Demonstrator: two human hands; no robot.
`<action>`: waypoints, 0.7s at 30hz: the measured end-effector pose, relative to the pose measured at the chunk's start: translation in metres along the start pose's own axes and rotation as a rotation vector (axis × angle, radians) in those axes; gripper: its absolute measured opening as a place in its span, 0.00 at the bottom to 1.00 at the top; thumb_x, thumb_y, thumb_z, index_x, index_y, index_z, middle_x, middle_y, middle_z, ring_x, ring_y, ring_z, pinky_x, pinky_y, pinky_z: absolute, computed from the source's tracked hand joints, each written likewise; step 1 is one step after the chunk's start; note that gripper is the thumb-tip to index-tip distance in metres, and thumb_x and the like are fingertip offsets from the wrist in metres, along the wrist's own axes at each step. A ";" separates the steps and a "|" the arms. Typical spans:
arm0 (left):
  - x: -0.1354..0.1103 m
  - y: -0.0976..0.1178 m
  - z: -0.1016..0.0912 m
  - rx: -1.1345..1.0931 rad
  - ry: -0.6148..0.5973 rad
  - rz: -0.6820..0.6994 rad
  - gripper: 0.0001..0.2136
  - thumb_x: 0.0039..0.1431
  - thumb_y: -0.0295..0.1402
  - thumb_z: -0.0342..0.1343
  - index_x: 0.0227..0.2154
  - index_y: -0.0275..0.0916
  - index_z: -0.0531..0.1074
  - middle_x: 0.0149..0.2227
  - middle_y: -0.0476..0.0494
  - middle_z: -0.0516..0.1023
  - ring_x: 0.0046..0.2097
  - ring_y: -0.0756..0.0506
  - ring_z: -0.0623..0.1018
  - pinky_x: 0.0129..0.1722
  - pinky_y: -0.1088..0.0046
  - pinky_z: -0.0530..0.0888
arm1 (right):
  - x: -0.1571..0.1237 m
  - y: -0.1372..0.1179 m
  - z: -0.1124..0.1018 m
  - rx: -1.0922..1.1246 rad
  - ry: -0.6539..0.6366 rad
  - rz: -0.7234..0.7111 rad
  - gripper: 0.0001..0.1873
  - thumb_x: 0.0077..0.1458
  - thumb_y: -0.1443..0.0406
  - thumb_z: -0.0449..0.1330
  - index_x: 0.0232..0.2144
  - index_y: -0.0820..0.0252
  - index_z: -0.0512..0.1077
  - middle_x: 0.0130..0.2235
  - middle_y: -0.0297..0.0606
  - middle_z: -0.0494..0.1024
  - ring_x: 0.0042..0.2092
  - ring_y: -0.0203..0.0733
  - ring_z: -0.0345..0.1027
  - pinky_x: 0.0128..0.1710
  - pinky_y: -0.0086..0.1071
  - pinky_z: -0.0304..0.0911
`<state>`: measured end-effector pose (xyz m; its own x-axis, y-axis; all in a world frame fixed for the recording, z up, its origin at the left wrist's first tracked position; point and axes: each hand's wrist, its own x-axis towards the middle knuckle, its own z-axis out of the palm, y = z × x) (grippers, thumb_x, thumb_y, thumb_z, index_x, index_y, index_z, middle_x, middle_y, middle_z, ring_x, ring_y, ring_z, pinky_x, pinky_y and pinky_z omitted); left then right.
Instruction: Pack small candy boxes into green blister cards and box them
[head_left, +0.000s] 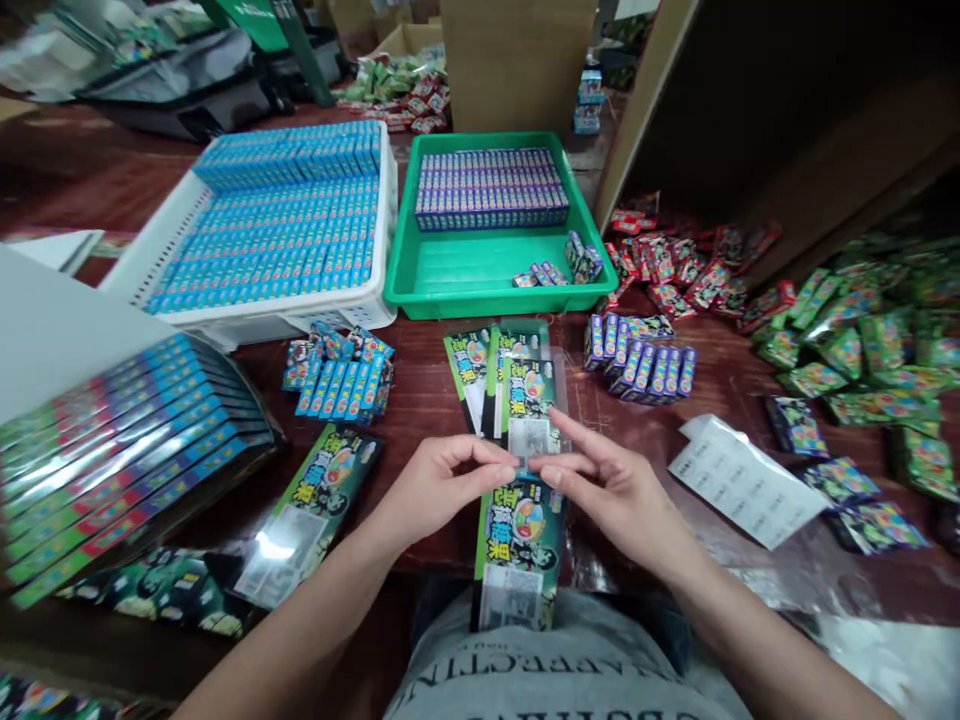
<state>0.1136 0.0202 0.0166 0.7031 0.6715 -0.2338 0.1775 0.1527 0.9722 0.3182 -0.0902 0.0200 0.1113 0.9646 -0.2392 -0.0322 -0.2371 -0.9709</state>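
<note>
My left hand and my right hand meet over a row of flat green-and-black candy packs. Left thumb and forefinger are pinched together; what lies between them is too small to make out. My right thumb and a fingertip close near the same spot, with the forefinger stretched out over a farther pack. Below the fingers lies the nearest pack, its lower end against the grey shirt. Another pack fans out at the far left of the row. The fingers partly cover where the packs overlap.
Behind stand a white basket of blue boxes and a green tray of purple boxes. Small blue boxes lie left, purple boxes right. A sticker sheet and loose sweets lie rightward; a stacked carton stands left.
</note>
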 end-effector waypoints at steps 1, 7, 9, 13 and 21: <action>-0.001 -0.002 -0.001 -0.020 -0.019 0.011 0.06 0.57 0.34 0.68 0.36 0.39 0.81 0.42 0.44 0.85 0.43 0.46 0.82 0.47 0.67 0.76 | -0.002 -0.001 -0.005 -0.069 -0.045 -0.045 0.34 0.63 0.60 0.63 0.68 0.47 0.60 0.48 0.36 0.84 0.54 0.44 0.76 0.63 0.50 0.63; -0.005 -0.012 0.006 -0.049 0.017 0.078 0.07 0.56 0.30 0.68 0.36 0.38 0.77 0.44 0.45 0.83 0.45 0.47 0.81 0.48 0.68 0.76 | 0.003 -0.035 -0.033 -0.389 -0.202 -0.290 0.10 0.63 0.59 0.63 0.46 0.50 0.75 0.63 0.39 0.70 0.68 0.47 0.58 0.66 0.48 0.56; -0.005 -0.013 0.008 -0.029 0.032 0.098 0.05 0.56 0.30 0.67 0.33 0.37 0.76 0.43 0.44 0.82 0.46 0.46 0.81 0.49 0.67 0.76 | 0.012 -0.048 -0.033 -0.466 -0.310 -0.285 0.06 0.61 0.59 0.65 0.39 0.52 0.75 0.60 0.40 0.70 0.67 0.47 0.58 0.64 0.46 0.58; -0.006 -0.009 0.009 0.114 0.027 0.147 0.06 0.60 0.30 0.64 0.40 0.39 0.77 0.43 0.44 0.81 0.46 0.45 0.80 0.49 0.64 0.75 | 0.027 -0.063 -0.023 -0.726 -0.447 -0.253 0.05 0.59 0.62 0.66 0.36 0.55 0.74 0.56 0.42 0.70 0.63 0.49 0.61 0.61 0.47 0.60; -0.007 -0.003 -0.007 0.284 -0.081 0.292 0.09 0.65 0.28 0.58 0.43 0.43 0.81 0.42 0.44 0.75 0.46 0.46 0.77 0.50 0.64 0.74 | 0.014 -0.055 -0.031 -0.652 -0.261 -0.271 0.18 0.63 0.58 0.61 0.54 0.53 0.67 0.50 0.40 0.75 0.53 0.46 0.69 0.55 0.43 0.66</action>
<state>0.1029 0.0199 0.0153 0.8021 0.5959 0.0397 0.1378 -0.2494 0.9585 0.3526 -0.0668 0.0695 -0.2102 0.9757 -0.0615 0.5667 0.0704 -0.8209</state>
